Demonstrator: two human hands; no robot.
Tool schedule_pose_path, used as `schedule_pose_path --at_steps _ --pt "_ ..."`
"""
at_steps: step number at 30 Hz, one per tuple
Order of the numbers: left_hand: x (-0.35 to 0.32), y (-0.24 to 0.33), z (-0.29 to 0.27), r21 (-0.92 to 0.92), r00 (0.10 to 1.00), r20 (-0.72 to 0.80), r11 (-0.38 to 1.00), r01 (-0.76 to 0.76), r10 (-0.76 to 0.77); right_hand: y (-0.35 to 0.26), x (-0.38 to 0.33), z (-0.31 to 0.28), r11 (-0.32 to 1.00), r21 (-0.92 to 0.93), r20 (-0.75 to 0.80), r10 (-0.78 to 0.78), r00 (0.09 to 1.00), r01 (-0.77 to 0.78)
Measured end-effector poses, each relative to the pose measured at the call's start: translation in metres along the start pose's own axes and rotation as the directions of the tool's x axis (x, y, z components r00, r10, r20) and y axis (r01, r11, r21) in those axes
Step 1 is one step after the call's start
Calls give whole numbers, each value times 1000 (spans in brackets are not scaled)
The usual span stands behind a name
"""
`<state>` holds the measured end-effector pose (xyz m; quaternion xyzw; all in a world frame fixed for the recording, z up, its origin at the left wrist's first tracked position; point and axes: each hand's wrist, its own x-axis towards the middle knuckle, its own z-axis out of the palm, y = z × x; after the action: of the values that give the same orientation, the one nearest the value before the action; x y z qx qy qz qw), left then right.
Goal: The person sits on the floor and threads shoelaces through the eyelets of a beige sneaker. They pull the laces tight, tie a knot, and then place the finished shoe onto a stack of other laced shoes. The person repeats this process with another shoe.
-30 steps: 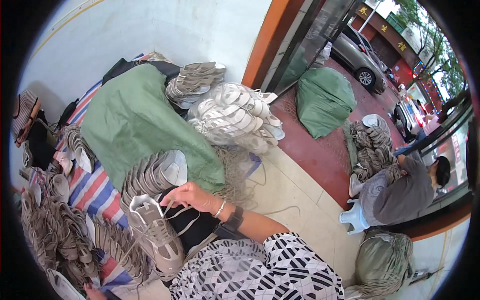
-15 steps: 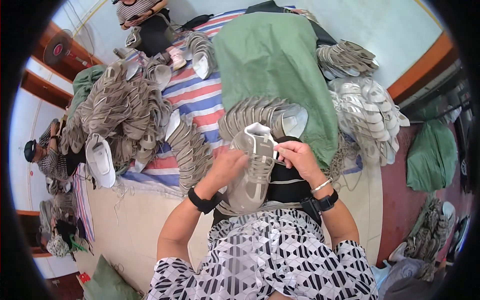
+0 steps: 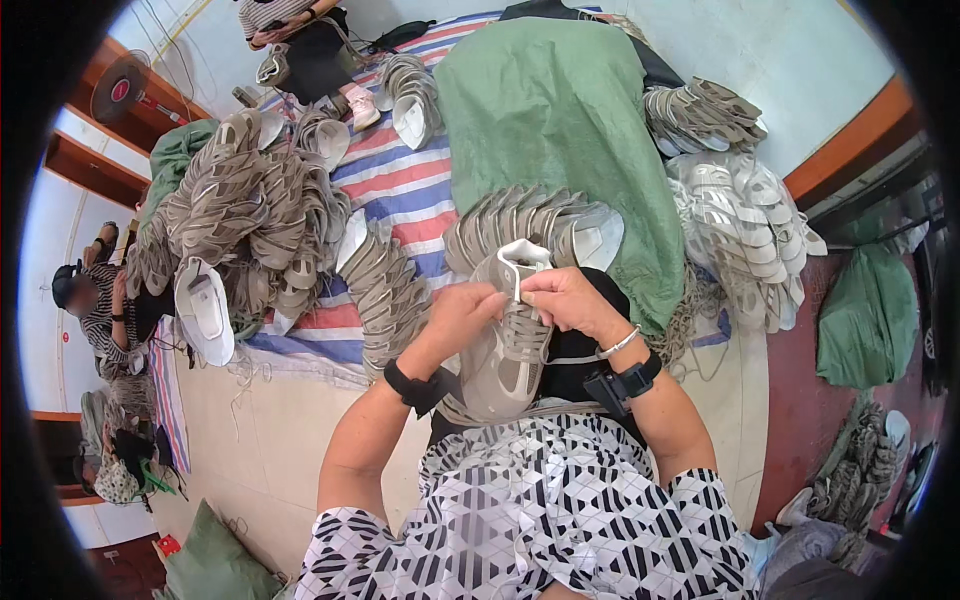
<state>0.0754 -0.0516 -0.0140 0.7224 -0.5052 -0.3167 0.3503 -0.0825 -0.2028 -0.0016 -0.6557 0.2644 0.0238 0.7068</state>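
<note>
Head view is up on my feed; which thing are the hands at?

A beige sneaker with a white lining [image 3: 495, 375], at the centre of the frame, toe toward the bottom, lying on the black trousers [image 3: 578, 350] of the lap. I see a bare left hand [image 3: 460, 318] with a black wristband [image 3: 408, 385] at the left of its opening, and a bare right hand [image 3: 578, 303] with a silver bangle [image 3: 622, 343] at the right.

And the fingers?

Drawn together on both hands, tips close at the top of the lacing. Whether a lace is pinched there is too small for me to tell.

What changed?

Half a second ago the left hand was lower beside the laces and the right farther out; now they nearly meet. A second ago my picture faced the doorway, with only the right hand at the sneaker.

And around it?

Just above it, a curved row of nested beige shoe uppers [image 3: 505, 225]; upper middle, a wrinkled green sheet [image 3: 550, 110]; upper right, a plastic-wrapped bundle of white shoes [image 3: 740, 235].
</note>
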Motion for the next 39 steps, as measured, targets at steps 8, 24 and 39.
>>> schedule_pose_path --at_steps 8,24,39 --pt "-17 9 -1 64 964 188 977 -201 186 13 1 1 995 9 19 -96 995 96" --pt "-2 14 9 490 966 -45 848 -202 256 27 6 0 968 -100 56 -226 973 230" --pt "38 42 -47 474 862 406 737 -482 303 11 4 12 885 -382 40 -270 962 265"
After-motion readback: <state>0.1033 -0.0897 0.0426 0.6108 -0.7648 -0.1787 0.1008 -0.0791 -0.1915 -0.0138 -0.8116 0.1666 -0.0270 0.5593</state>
